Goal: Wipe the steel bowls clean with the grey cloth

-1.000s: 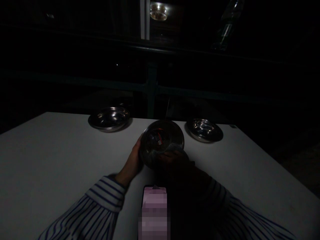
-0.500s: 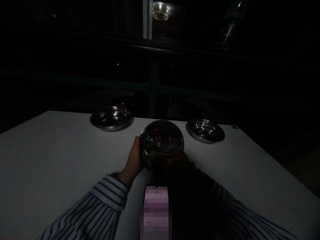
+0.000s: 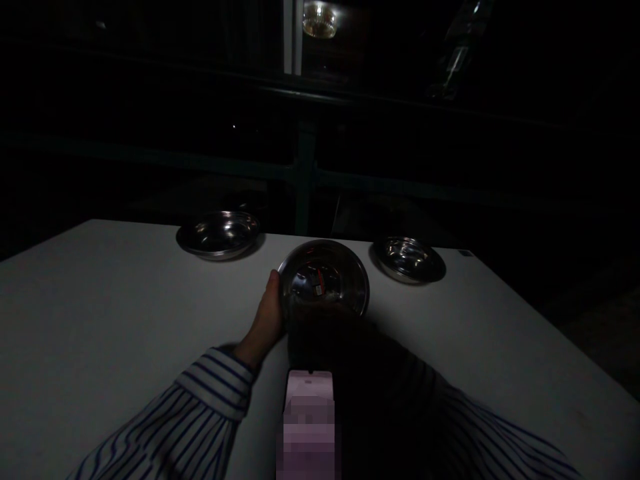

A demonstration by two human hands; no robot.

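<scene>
Dimly, a shiny round metal dish (image 3: pixel 345 270) with a red-black label.
Left fingers (image 3: pixel 273 283) grip its rim; right fingers are too dark to tell.

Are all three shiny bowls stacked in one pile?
No, the left bowl and right bowl sit apart on the white table, while the left hand holds the middle bowl by its side.
</scene>
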